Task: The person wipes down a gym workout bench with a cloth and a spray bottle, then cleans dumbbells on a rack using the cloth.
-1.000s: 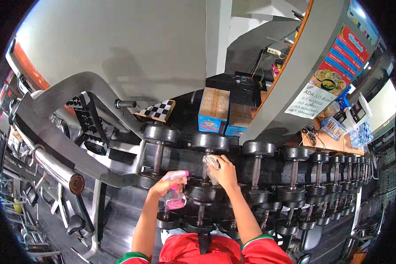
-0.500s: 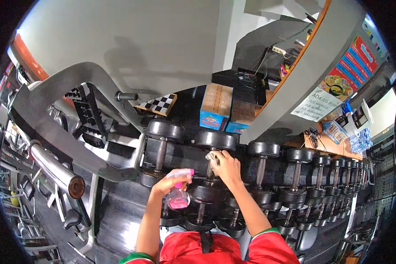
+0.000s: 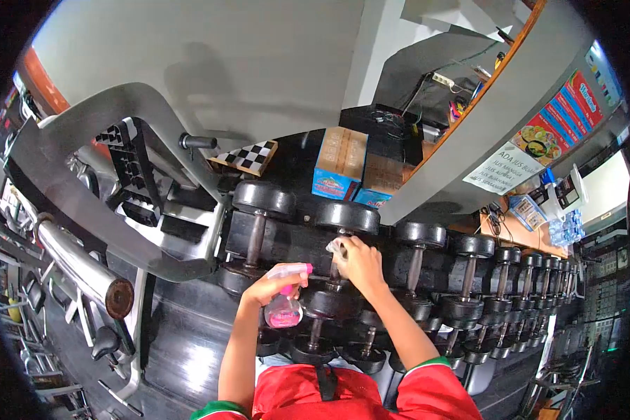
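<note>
At one dumbbell (image 3: pixel 334 277), right hand (image 3: pixel 362 267) clamps cloth (image 3: pixel 337 246), now bunched tighter, more handle (image 3: pixel 334 269) bared; work seems ongoing (left hand (image 3: pixel 267 285) clasps spray bottle (image 3: pixel 284 311)).

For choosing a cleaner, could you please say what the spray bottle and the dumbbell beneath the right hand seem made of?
Spray bottle: probably glossy plastic, its body transparent.
Dumbbell: glossy black heads catching highlights, perhaps rubber or painted metal; dull grey handle, likely metal.

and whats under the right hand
A pale, crumpled cloth pokes out from the right hand, over a dumbbell handle. The rest of the cloth and the handle's covered stretch can't be seen.
</note>
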The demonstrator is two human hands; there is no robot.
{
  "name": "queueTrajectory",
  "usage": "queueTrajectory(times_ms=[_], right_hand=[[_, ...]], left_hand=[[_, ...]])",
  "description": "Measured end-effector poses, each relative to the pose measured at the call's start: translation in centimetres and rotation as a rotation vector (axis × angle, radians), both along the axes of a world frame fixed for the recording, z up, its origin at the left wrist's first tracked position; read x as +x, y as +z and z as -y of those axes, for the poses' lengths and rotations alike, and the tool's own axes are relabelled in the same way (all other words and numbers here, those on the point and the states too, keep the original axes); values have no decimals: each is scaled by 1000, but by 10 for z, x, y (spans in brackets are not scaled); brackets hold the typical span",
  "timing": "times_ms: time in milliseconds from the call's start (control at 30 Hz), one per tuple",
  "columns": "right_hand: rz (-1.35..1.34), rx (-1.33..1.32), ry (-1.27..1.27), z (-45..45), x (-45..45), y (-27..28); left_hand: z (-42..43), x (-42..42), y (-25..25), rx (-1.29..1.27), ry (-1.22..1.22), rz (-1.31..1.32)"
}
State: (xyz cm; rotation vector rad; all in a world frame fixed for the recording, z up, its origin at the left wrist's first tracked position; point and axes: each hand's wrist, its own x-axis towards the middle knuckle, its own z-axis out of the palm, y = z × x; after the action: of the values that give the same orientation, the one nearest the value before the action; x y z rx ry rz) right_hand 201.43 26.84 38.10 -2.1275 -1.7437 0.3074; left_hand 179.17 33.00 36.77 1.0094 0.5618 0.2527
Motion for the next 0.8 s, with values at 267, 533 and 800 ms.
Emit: queueTrajectory(times_ms=[267, 533, 800], right_hand=[[-418, -117, 203, 36, 29, -7], [-840, 136, -408, 18, 8, -72], [-579, -178, -200, 47, 28, -45]], left_hand=[[2, 4, 5, 25, 40, -16], [-4, 2, -2, -27, -21, -8], [-2, 3, 1, -29, -2, 7]])
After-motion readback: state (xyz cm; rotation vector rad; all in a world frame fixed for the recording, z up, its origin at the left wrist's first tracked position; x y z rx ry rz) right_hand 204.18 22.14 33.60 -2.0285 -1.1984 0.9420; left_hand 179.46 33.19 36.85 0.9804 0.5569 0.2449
